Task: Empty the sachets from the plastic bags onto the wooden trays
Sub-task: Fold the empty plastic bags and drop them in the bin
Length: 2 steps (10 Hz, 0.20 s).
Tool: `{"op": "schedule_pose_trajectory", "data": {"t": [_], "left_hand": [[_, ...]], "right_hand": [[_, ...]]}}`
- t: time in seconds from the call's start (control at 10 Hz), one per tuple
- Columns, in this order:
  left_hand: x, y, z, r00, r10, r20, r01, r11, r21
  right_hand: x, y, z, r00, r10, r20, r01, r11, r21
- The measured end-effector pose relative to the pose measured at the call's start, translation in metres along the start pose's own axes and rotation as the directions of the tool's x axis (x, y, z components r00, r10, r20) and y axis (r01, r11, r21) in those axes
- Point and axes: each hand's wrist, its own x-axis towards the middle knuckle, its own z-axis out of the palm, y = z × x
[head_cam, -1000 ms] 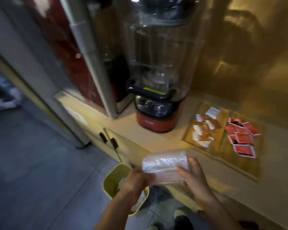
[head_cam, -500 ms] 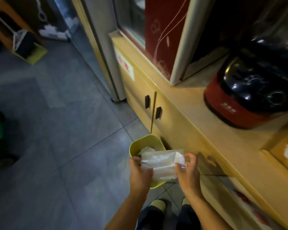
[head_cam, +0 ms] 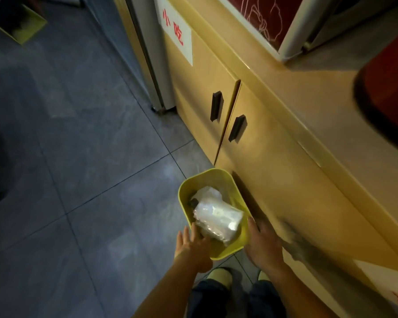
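The plastic bag (head_cam: 217, 220), held by both hands half a second ago, now lies in the yellow bin (head_cam: 216, 177); left hand (head_cam: 193, 247) and right hand (head_cam: 262, 245) fingers spread, empty, indicating disposal of an emptied bag

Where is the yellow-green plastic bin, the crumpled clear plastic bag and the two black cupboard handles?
Yellow-green plastic bin (head_cam: 218, 176): head view, far rim.
Crumpled clear plastic bag (head_cam: 217, 218): head view, middle of the bag.
Black cupboard handles (head_cam: 216, 106): head view, left handle's middle.

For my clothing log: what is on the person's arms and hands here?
Nothing that shows: the left hand and right hand are bare, without gloves, rings or a watch. Both forearms are uncovered to the frame's edge, no sleeves in view.
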Motion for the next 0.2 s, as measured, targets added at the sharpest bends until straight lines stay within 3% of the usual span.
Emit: {"op": "schedule_pose_trajectory", "data": {"t": [0.1, 0.2], "left_hand": [[-0.008, -0.009, 0.001, 0.985, 0.023, 0.171, -0.009, 0.997, -0.082], [-0.025, -0.007, -0.019, 0.999, 0.047, 0.021, -0.045, 0.994, -0.100]], "right_hand": [[-0.012, -0.001, -0.010, 0.993, 0.007, 0.116, -0.005, 1.000, -0.016], [-0.020, -0.010, -0.034, 0.993, -0.052, 0.110, 0.043, 0.996, 0.077]]}}
